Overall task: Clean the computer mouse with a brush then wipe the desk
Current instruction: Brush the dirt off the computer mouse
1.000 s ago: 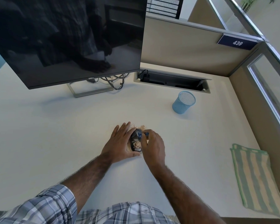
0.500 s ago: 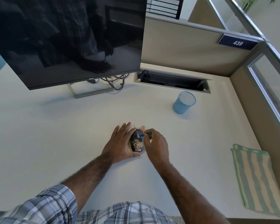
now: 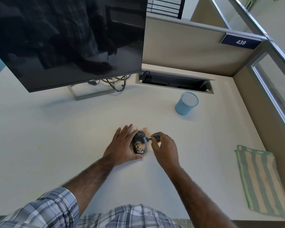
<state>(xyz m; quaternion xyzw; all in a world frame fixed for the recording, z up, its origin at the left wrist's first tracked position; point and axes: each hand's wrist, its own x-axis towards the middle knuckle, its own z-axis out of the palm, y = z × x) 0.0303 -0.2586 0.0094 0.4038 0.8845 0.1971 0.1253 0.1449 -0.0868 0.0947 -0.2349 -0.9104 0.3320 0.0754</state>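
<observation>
A dark computer mouse (image 3: pixel 139 142) lies on the white desk (image 3: pixel 56 137), with tan crumbs on its rear half and more crumbs (image 3: pixel 146 130) spread on the desk around it. My left hand (image 3: pixel 122 147) holds the mouse from its left side, fingers along it and thumb curled at its rear. My right hand (image 3: pixel 165 149) pinches a small blue brush (image 3: pixel 152 138) whose tip touches the mouse's right side. A green and beige striped cloth (image 3: pixel 260 181) lies flat near the desk's right edge.
A dark monitor (image 3: pixel 64 43) on a metal stand fills the back left, cables behind it. A blue mesh cup (image 3: pixel 186 103) stands at the back right, in front of an open cable tray (image 3: pixel 174 81). Partition walls close off the back and right.
My right hand has drawn to the right off the mouse, uncovering the brush and more of the mouse's top. My left hand and the mouse have stayed in place.
</observation>
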